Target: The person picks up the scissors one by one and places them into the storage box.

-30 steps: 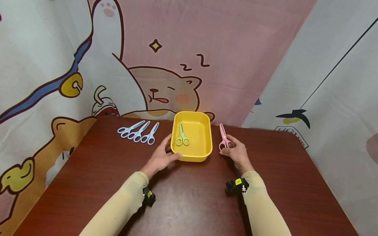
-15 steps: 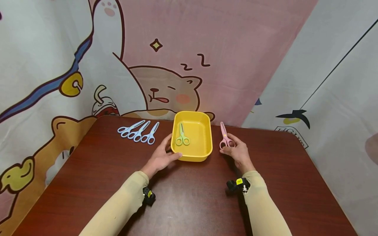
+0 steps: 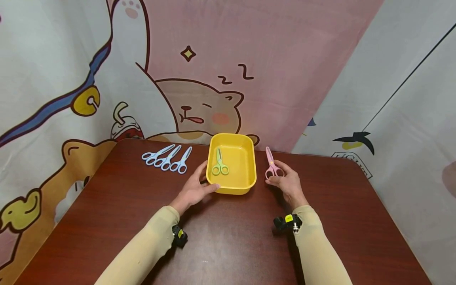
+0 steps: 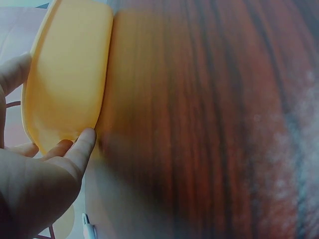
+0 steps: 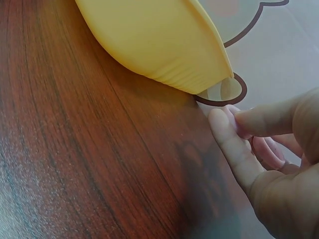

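My left hand point(image 3: 194, 190) holds the near left corner of a yellow plastic bin point(image 3: 232, 190), the thumb at its front rim and the fingers along its left side. In the left wrist view the fingers spread against the bin's outer wall point(image 4: 70, 69). Inside the bin lies a pair of green-handled scissors point(image 3: 219, 163), blades pointing away. To the bin's right, my right hand point(image 3: 289, 185) pinches a pair of pink scissors point(image 3: 270, 158) by the handle loops, blades pointing away. The right wrist view shows only part of the pink handle point(image 5: 269, 153) between thumb and fingers.
Left of the bin, several light blue scissors point(image 3: 181, 161) lie in a row on the dark red-brown wooden table point(image 3: 228, 237). A cartoon-printed cloth point(image 3: 285, 71) hangs behind the table's back edge.
The pink scissors and my right hand have shifted very slightly. My left hand stays on the bin, and the other scissors lie as before.
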Motion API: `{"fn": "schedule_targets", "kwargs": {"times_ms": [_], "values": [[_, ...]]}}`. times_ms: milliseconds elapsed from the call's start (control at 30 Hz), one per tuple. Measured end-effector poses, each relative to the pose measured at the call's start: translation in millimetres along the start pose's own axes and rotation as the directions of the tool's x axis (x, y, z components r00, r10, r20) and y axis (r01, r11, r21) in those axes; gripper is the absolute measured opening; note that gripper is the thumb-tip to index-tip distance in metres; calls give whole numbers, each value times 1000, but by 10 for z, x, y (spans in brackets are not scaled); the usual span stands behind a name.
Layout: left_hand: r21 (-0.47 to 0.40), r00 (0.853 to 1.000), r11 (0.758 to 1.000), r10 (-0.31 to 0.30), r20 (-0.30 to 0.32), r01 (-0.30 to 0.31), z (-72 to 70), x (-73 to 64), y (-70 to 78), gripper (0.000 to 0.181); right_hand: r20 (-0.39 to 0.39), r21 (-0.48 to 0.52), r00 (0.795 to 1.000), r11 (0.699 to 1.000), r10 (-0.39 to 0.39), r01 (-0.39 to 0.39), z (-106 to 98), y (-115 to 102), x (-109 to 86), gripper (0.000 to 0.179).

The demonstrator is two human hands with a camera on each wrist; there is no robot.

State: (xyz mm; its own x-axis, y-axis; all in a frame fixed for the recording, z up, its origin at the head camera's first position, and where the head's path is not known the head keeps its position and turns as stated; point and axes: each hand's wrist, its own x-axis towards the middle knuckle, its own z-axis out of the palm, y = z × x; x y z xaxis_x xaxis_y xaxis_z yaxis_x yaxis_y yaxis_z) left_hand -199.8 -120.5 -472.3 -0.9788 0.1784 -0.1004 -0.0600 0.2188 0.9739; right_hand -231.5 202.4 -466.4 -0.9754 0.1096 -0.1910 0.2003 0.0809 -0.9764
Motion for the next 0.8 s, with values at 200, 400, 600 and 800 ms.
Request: {"fn": "schedule_targets", "kwargs": {"times_ms": [200,400,600,800], "values": [[2,1000,1000,-10,8,10,-2,4,6,98,4,-8,1000,1000,-2,2,7,-15,-7,76],[-3,1000,1000,-16,4,16,-3,10,14,98,5,-18,1000,1000,6,-6,9,-48,-17,76],[-6,1000,1000,-8,1,8,1,10,5,97,8,-27,1000,1000,6,-6,16,-79,-16,75],[-13,1000,1000,-7,-2,7,7,8,7,96,18,-25,1000,1000,5,-4,36,-118,-35,75]]}}
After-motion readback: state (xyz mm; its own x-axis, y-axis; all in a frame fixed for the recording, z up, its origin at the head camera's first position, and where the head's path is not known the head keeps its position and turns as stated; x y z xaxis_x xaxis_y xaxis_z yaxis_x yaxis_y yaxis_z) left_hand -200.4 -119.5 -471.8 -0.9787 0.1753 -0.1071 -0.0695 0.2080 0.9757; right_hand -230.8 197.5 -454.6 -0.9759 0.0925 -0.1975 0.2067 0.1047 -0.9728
